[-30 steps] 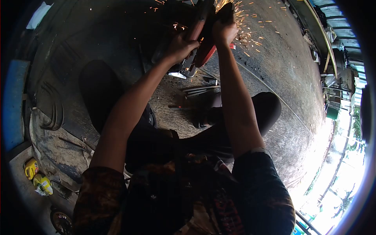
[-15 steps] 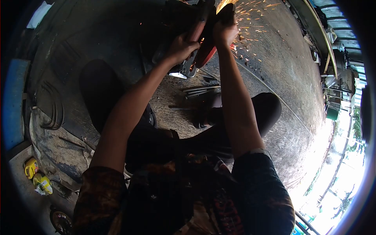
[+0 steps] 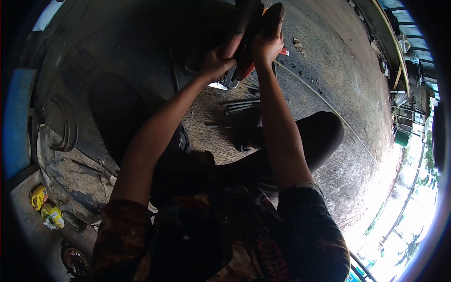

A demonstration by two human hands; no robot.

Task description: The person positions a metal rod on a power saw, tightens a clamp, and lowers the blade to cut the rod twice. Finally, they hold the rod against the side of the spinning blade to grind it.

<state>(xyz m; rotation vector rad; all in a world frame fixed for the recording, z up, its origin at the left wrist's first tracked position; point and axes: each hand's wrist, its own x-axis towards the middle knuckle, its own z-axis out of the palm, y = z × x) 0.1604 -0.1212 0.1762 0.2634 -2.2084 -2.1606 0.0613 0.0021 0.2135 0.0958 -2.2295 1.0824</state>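
At the top of the view my left hand is closed round a reddish-brown bar, which runs up into a dark length. My right hand grips a dark, round-ended piece beside it, thumb along its edge. Between the hands shows the red curved edge of a dark machine that throws sparks, and a faint orange glow sits near its top. Bright metal shows below my left hand. Much of the machine is in shadow or hidden by my hands.
Several metal rods lie on the floor between my bent legs. A long thin line crosses the floor to the right. Small stones lie beyond my right hand. Yellow packages and a wheel are at lower left.
The bright spray of sparks beyond my right hand has died down to a small glow. My hands keep their grips and have shifted slightly left in the view.
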